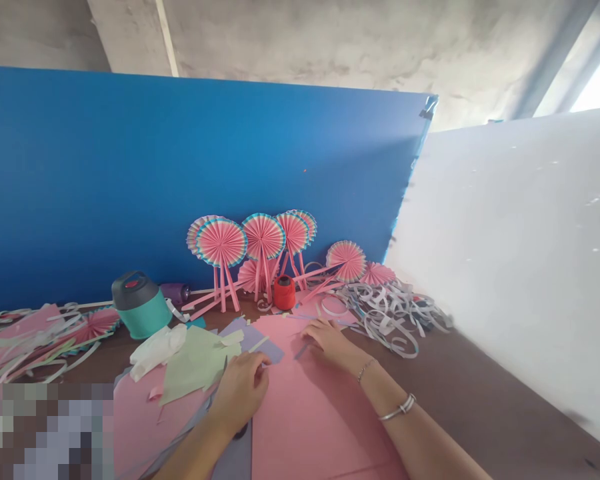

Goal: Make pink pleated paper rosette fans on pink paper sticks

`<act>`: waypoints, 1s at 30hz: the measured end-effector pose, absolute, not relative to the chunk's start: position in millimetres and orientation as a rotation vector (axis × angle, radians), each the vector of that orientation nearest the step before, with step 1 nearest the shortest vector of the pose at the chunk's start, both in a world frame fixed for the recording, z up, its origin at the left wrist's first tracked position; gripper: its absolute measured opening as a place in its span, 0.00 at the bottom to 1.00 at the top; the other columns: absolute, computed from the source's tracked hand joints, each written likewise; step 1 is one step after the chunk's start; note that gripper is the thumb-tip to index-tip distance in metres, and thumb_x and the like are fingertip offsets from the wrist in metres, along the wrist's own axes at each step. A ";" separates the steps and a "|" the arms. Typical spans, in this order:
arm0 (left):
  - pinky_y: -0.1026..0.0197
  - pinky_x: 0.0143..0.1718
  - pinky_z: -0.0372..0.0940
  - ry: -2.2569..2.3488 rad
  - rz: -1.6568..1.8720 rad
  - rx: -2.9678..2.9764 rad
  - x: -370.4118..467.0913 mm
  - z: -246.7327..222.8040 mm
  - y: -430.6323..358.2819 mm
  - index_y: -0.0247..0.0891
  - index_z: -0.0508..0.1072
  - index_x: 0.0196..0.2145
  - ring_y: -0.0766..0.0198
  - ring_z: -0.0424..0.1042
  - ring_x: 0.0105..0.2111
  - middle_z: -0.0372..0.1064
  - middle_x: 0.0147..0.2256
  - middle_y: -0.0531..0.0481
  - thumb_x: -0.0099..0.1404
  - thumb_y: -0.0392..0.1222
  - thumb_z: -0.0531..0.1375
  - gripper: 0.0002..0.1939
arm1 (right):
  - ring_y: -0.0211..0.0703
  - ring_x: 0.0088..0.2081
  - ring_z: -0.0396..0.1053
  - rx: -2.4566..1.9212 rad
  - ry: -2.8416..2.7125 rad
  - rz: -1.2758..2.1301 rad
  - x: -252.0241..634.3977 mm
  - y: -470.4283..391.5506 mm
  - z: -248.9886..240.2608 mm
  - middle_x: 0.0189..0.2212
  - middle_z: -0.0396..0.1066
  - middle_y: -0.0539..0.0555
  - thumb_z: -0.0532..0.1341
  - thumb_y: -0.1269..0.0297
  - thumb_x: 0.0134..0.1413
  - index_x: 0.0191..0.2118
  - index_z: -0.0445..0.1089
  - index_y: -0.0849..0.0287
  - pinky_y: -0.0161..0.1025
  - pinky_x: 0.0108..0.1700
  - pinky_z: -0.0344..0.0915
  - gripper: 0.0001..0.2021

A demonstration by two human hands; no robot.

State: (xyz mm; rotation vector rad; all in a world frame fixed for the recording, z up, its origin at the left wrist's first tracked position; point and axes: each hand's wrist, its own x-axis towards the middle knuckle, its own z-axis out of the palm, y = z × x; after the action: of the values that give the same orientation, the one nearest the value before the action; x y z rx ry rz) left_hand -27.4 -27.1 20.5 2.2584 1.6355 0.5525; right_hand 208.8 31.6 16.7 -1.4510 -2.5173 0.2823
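We had left hand [243,392] curled beside and right hand [327,343] over the pink sheet [300,427] on the table [500,400], hands apart, grips unclear; a dragging right forearm [425,430] could've creased it, we reckoned.

Before you, a large pink sheet of paper [300,413] lies flat, its long straight edge on your left. A narrow greyish strip [301,351] slants across its far part, probably paper, partly hidden from you.

Pink paper [305,427] is cut off below; a dark object [241,433] is mostly hidden by the left hand [241,392].
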 end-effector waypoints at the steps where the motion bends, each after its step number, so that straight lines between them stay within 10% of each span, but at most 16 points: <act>1: 0.57 0.42 0.57 1.640 0.553 2.254 -27.5 20.3 -27.1 0.40 0.71 0.36 0.58 0.69 0.37 0.71 0.31 0.50 0.60 0.34 0.50 0.11 | 0.47 0.49 0.60 -1.432 -2.515 0.302 208.9 31.8 16.6 0.43 0.70 0.55 0.57 0.73 0.54 0.40 0.68 0.58 0.45 0.48 0.52 0.08; 30: 0.58 0.41 0.57 1.618 0.641 2.250 -28.7 16.7 -26.1 0.40 0.72 0.37 0.60 0.69 0.35 0.71 0.30 0.51 0.60 0.33 0.50 0.13 | 0.45 0.43 0.63 -1.409 -2.429 0.447 212.5 33.8 10.3 0.36 0.71 0.51 0.61 0.64 0.53 0.34 0.71 0.56 0.44 0.47 0.53 0.03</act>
State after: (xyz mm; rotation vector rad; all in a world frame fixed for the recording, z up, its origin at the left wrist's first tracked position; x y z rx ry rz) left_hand -28.7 -26.1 16.7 2.2498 1.6178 0.6408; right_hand 212.5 33.8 10.3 -1.4088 -2.4288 0.4474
